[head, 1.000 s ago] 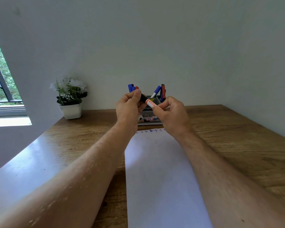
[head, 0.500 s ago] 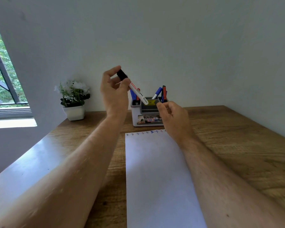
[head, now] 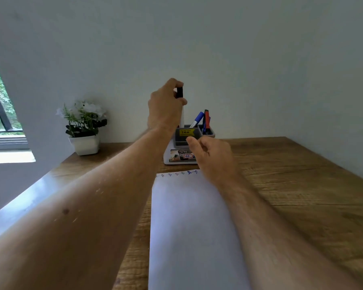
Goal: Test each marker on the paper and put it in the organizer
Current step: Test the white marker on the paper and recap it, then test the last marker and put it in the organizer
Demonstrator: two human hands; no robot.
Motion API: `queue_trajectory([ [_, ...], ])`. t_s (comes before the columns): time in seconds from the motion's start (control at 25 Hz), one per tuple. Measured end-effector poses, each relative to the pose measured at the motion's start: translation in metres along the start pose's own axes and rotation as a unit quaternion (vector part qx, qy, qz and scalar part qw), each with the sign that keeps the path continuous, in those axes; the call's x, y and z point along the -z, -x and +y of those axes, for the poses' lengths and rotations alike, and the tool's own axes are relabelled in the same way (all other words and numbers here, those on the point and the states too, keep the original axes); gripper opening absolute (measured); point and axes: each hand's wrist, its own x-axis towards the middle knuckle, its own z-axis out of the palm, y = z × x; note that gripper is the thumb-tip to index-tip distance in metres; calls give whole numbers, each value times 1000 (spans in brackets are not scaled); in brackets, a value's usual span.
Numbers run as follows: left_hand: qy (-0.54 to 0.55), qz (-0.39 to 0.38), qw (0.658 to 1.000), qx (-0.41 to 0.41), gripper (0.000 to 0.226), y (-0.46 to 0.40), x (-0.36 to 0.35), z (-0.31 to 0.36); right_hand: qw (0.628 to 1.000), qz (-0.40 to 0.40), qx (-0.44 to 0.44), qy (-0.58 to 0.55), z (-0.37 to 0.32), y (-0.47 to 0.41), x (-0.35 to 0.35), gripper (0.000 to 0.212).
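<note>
From the head view, the left hand (head: 166,107) is raised above the organizer (head: 189,141), its grip curled round a black-capped marker (head: 181,101) held upright, cap up, with the white barrel reaching down toward the organizer's left rear part; where its lower end stands is hidden. The right hand (head: 212,153) hangs just in front of the organizer, fingers loosely curled and holding nothing. A blue marker (head: 197,119) and a red marker (head: 206,120) stand in the organizer's rear compartments. The paper (head: 193,227) lies on the wooden surface (head: 302,185) before it, small scribbles along its far edge. A potted plant (head: 84,126) sits far left.
</note>
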Motion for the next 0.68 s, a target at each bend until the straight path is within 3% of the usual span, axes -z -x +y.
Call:
queue_trajectory([
  [0.16, -106, -70, 992, 16, 34, 5, -12, -10, 1000, 6, 0, -7, 0, -1, -2, 43],
  [0.32, -165, -71, 984, 11, 27, 7, -16, -15, 1000, -4, 1, -7, 1, 0, -3, 42],
  [0.56, -171, -64, 983, 11, 37, 10, -13, -6, 1000, -16, 2, 11, 3, 0, -3, 49],
  [0.68, -135, -32, 989, 49, 19, 13, 1, -2, 1000, -18, -1, 3, 2, 0, -1, 50],
])
